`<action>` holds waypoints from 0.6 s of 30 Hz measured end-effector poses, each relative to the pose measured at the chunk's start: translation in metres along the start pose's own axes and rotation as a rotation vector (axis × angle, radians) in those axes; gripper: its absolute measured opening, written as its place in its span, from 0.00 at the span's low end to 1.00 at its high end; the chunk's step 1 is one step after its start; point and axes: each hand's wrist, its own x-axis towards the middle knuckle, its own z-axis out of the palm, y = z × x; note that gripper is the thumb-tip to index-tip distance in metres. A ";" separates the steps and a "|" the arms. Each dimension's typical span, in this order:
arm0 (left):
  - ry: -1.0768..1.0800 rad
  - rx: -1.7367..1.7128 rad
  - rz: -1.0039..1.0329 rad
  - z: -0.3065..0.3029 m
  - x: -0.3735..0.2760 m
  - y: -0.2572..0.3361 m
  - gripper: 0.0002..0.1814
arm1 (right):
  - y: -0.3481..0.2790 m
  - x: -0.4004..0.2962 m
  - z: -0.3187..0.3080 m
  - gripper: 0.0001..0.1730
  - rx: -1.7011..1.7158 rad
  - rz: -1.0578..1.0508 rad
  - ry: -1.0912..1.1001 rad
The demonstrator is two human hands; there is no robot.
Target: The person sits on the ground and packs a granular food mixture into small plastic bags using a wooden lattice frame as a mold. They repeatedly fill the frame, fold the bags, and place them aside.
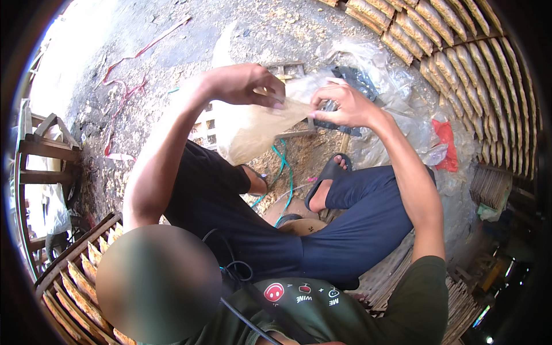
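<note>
A translucent, pale plastic bag [252,129] hangs in front of my knees, above a slatted wooden frame on the ground. My left hand [248,85] pinches its upper part between thumb and fingers. From the other side, my right hand [347,105] grips the bag's narrow, gathered end with thumb and fingertips. Between both hands the plastic is drawn taut, while its wider part droops to the lower left. Whether anything is inside the bag I cannot tell.
Crumpled clear plastic sheets [396,120] and a red scrap [445,144] lie to the right. Racks of slatted pieces [470,82] rise at the upper right. Green strapping [284,166] trails between my feet. Pink ribbon [125,88] and a wooden stand [49,148] are at left.
</note>
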 end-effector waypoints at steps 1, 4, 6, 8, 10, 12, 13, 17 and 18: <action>-0.009 -0.011 -0.031 -0.001 -0.006 0.002 0.17 | -0.001 -0.002 0.005 0.13 -0.052 -0.004 0.001; -0.014 0.184 -0.339 -0.003 -0.029 -0.008 0.27 | 0.003 0.007 -0.009 0.14 -0.062 0.041 0.114; 0.011 0.290 -0.432 0.005 -0.046 -0.042 0.27 | 0.009 0.004 -0.020 0.16 0.041 0.168 0.093; -0.037 0.352 -0.577 0.011 -0.069 -0.064 0.28 | 0.014 -0.003 -0.026 0.18 0.102 0.255 0.102; -0.014 0.241 -0.686 0.017 -0.085 -0.080 0.29 | 0.022 -0.011 -0.029 0.17 0.075 0.361 0.100; -0.040 0.182 -0.771 0.018 -0.093 -0.094 0.31 | 0.056 -0.020 -0.026 0.18 0.031 0.411 0.109; -0.025 0.188 -0.809 0.021 -0.102 -0.097 0.32 | 0.066 -0.018 -0.027 0.18 0.029 0.420 0.109; -0.090 0.094 -0.983 0.013 -0.130 -0.098 0.36 | 0.091 -0.008 -0.022 0.17 0.032 0.464 0.043; -0.039 0.106 -1.023 0.012 -0.135 -0.093 0.36 | 0.089 -0.006 -0.026 0.17 0.053 0.495 -0.003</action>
